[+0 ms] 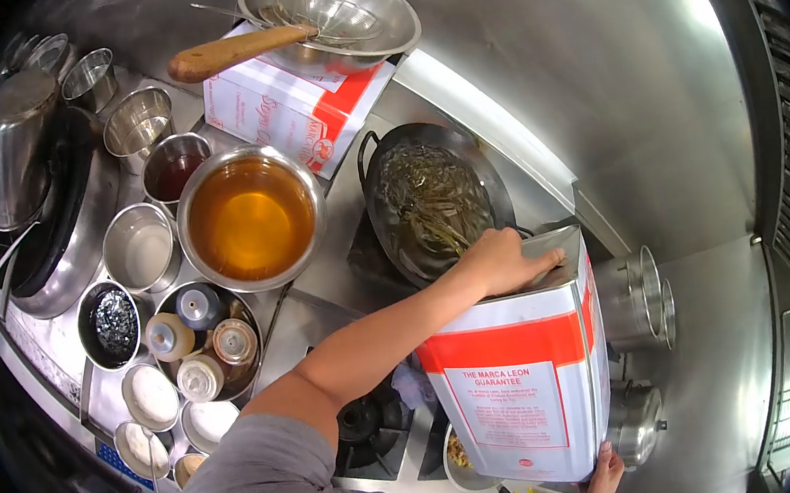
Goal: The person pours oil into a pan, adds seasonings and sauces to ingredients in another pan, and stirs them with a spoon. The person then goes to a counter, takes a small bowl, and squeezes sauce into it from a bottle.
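Note:
A large square oil tin (pixel 506 412), white and red with "THE MARCA LEON GUARANTEE" printed on its side, is between my hands. My left hand (pixel 508 266) is closed at the tin's metal top end, its thumb stretched over the top. Down at the opposite end, my right hand (pixel 603 480) grips the lower corner, partly cut off by the tin. The tin's top end is beside a black wok (pixel 493 180). Wilted green stalks, perhaps scallions, (pixel 433 200) lie in liquid inside the wok. Whether anything is flowing from the tin is hidden.
Left of the wok stands a steel bowl of amber liquid (pixel 253 219). Squeeze bottles (pixel 199 306) and several seasoning bowls crowd the left. A steel basin (pixel 405 8) with a wooden-handled strainer (pixel 243 52) rests on another tin (pixel 278 115). A burner (pixel 370 429) lies below my left arm.

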Demonstrator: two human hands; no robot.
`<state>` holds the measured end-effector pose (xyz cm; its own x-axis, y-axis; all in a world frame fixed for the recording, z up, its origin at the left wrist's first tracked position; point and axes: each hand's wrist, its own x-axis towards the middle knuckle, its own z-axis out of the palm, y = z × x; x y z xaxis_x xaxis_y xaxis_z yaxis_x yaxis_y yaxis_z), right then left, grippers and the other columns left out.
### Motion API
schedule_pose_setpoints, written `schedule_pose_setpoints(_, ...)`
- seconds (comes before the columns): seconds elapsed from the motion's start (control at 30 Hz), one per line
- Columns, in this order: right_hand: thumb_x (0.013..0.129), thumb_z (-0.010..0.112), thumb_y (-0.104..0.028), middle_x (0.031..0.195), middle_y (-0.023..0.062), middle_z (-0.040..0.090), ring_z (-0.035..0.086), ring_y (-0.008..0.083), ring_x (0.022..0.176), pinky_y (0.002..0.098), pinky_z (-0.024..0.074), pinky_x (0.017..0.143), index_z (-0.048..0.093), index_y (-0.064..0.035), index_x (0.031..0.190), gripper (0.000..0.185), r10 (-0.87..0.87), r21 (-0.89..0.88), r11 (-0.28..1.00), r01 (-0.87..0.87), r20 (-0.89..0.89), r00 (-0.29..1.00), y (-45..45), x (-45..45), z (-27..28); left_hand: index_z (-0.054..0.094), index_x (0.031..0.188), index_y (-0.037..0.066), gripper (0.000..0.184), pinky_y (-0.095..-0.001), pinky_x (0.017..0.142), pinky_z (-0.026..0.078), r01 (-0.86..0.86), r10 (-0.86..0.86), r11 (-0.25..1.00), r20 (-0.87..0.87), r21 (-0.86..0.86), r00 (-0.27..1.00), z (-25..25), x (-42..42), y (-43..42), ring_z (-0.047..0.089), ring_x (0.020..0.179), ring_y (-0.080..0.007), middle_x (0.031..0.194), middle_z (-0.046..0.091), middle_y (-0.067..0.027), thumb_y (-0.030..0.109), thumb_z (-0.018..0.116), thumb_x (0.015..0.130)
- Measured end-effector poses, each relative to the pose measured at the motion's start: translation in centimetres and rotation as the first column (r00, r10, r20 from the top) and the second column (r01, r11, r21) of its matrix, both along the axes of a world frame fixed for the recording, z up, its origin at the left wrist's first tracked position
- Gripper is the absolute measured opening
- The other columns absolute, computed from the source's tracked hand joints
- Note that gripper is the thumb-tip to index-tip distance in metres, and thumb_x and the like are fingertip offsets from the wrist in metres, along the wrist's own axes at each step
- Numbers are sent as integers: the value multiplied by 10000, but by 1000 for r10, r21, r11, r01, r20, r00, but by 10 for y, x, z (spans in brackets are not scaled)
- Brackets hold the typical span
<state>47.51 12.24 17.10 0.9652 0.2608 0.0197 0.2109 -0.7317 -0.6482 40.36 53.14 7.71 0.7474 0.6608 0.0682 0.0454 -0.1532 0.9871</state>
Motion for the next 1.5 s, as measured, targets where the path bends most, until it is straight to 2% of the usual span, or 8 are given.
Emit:
schedule_pose_setpoints(0.47, 975, 607, -421, 771, 27, 530, 431, 149, 722, 335, 394, 653, 613, 59, 936, 482, 62, -15, 998, -61, 5, 998, -3, 6, -3, 678, 649, -103, 805, -437, 611, 528, -33, 32, 999, 18, 20, 999, 4, -5, 0, 694, 635, -379, 617, 638, -261, 685, 631, 808)
schedule_pose_setpoints(0.6, 980, 601, -415, 757, 20, 531, 419, 136, 695, 326, 372, 617, 616, 55, 919, 474, 85, -3, 996, -85, 50, 995, 3, -2, 3, 681, 650, -95, 800, -440, 616, 527, -7, 7, 1000, 21, -9, 1000, 7, -8, -2, 695, 637, -375, 627, 643, -260, 687, 628, 808)
schedule_pose_setpoints(0.67, 984, 603, -396, 728, 11, 524, 407, 122, 676, 310, 349, 593, 619, 45, 889, 452, 87, -42, 995, -86, 9, 996, 5, -2, 7, 695, 690, -118, 817, -464, 754, 556, 47, -47, 998, -11, -49, 999, 14, -15, -2, 709, 761, -424, 730, 675, -303, 685, 603, 808)
schedule_pose_setpoints(0.87, 978, 615, -424, 641, -24, 463, 358, 105, 577, 300, 286, 497, 593, 9, 819, 462, 143, 76, 986, -148, 68, 987, -8, 3, -14, 693, 668, -108, 809, -460, 707, 555, 26, -26, 999, -11, 18, 1000, 22, -15, -5, 709, 732, -407, 696, 672, -285, 685, 608, 804)
schedule_pose_setpoints(1.1, 971, 604, -471, 652, -26, 464, 357, 103, 585, 318, 277, 502, 597, 17, 844, 504, 134, -10, 991, -134, 5, 991, -18, 0, -8, 694, 657, -67, 780, -421, 639, 539, -3, 6, 998, -53, 59, 999, 12, -8, -9, 702, 651, -354, 651, 664, -246, 697, 626, 801)
schedule_pose_setpoints(1.3, 993, 595, -409, 736, -15, 532, 440, 94, 616, 273, 342, 527, 619, 26, 1134, 458, 136, 250, 959, -130, -7, 991, -54, 7, -51, 690, 697, -89, 800, -431, 647, 534, 68, -61, 994, -77, 88, 995, 29, -11, -10, 706, 696, -368, 679, 662, -262, 702, 631, 798)
schedule_pose_setpoints(1.4, 980, 610, -438, 667, -55, 428, 359, 50, 539, 225, 270, 463, 536, -53, 1275, 490, 16, 252, 966, 52, -262, 965, -65, -2, -67, 690, 727, -100, 801, -442, 672, 538, 66, -58, 985, -57, 159, 997, 38, -15, -19, 704, 719, -392, 693, 662, -273, 697, 634, 799)
schedule_pose_setpoints(1.5, 956, 627, -482, 951, 37, 562, 495, 138, 751, 291, 434, 609, 471, -55, 1372, 616, -31, 303, 935, 184, -448, 894, -75, -21, -100, 691, 730, -100, 798, -449, 697, 544, 73, -71, 965, -16, 251, 997, 61, -27, -32, 697, 730, -411, 707, 668, -268, 693, 636, 800)
